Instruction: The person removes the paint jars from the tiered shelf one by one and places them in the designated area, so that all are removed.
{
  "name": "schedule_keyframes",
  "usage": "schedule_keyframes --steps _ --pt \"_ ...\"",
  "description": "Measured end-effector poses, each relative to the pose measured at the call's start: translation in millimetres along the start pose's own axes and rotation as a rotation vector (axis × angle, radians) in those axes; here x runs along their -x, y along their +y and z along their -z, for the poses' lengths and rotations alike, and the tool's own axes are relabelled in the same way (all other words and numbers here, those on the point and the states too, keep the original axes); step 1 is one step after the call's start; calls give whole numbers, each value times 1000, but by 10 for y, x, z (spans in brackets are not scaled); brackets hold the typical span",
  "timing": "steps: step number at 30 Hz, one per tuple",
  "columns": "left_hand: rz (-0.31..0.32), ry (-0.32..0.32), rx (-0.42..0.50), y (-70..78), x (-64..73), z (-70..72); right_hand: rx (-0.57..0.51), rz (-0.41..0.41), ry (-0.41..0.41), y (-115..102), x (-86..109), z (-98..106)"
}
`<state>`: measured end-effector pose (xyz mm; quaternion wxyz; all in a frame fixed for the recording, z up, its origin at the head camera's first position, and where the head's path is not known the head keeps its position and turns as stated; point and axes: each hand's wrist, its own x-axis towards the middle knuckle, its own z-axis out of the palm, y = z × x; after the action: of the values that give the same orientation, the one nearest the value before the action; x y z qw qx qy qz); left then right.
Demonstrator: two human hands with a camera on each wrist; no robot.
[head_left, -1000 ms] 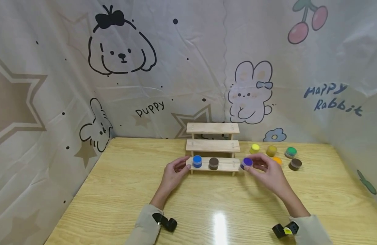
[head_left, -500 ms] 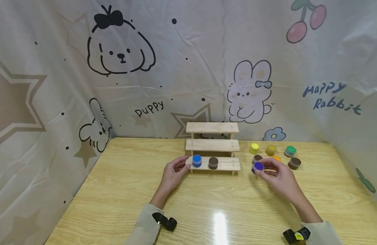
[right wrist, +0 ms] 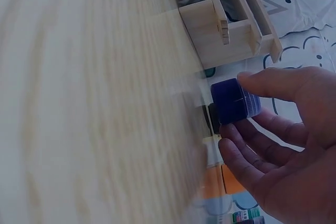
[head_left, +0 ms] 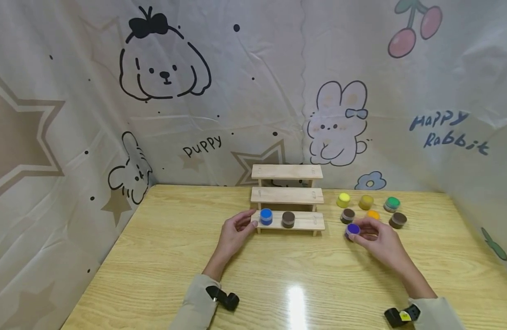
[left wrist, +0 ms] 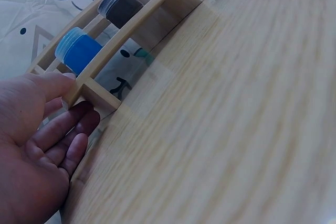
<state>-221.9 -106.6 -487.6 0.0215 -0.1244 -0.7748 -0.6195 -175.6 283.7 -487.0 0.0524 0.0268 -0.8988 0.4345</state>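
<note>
My right hand [head_left: 378,238] pinches a small purple paint pot [head_left: 352,231] between thumb and fingers, right of the stand and low over the table. In the right wrist view the thumb lies on one side of the pot [right wrist: 231,100]. My left hand [head_left: 236,233] grips the left end of the three-step wooden stand [head_left: 304,221], with its thumb on the end of the lowest step and fingers curled beside it. A blue paint pot [head_left: 266,217] and a dark brown paint pot [head_left: 288,220] stand on that lowest step. The upper two steps bear nothing.
Right of the stand are a yellow pot [head_left: 343,200], an ochre pot [head_left: 366,202], a green pot [head_left: 392,204], an orange pot [head_left: 373,215] and two dark brown pots [head_left: 347,216]. A printed curtain [head_left: 274,91] hangs behind the wooden table [head_left: 175,229].
My right hand has moved the purple pot away from the stand's lowest step, to the right and towards me, uncovering a dark brown pot. The left hand has stayed on the stand.
</note>
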Motion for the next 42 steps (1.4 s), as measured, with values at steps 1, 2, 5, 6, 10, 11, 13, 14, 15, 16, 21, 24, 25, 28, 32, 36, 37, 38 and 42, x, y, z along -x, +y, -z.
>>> schedule_keyframes --steps 1,2,5,6,10,11,13,14,15,16,21,24,25,28,32,36,37,38,42 --pt "-4 -1 -4 2 -2 -1 2 5 1 9 0 0" --pt "-9 -1 -6 0 -4 -2 3 11 4 19 -2 0" --pt "-21 -2 -5 -4 -12 -2 4 25 5 30 -6 6" --pt "-23 -3 -4 -5 -14 -3 3 28 4 30 -8 9" --pt "-27 -4 -1 -3 -13 -5 4 26 -4 30 -15 16" --pt "-29 -4 -1 -3 -13 -6 5 26 -7 29 -16 17" --pt "-31 -3 0 0 -14 -7 8 27 -11 26 -18 18" --pt "-33 -3 0 1 -15 -8 8 28 -12 24 -19 18" --pt "-35 -3 0 1 -15 -9 8 27 -14 22 -18 18" --pt "-35 -4 0 2 -15 -9 10 26 -17 20 -18 19" --pt "-26 -12 3 8 -11 -11 18 11 -24 18 -8 23" --pt "-23 -11 2 12 -7 -13 26 1 -27 19 -1 26" --pt "-22 -10 1 15 -7 -14 29 -1 -28 18 1 28" --pt "-24 -8 -3 10 -10 -18 43 -5 -23 -2 14 46" --pt "-20 -9 -3 8 -11 -20 51 18 16 -75 32 92" --pt "-9 -11 0 11 -6 -15 63 66 91 -167 43 127" --pt "-5 -9 -3 -15 -14 -19 66 74 108 -189 43 128" --pt "-5 -4 -10 -67 -29 -24 65 85 122 -213 45 126" --pt "2 9 -22 -281 -85 -32 21 118 139 -344 29 84"
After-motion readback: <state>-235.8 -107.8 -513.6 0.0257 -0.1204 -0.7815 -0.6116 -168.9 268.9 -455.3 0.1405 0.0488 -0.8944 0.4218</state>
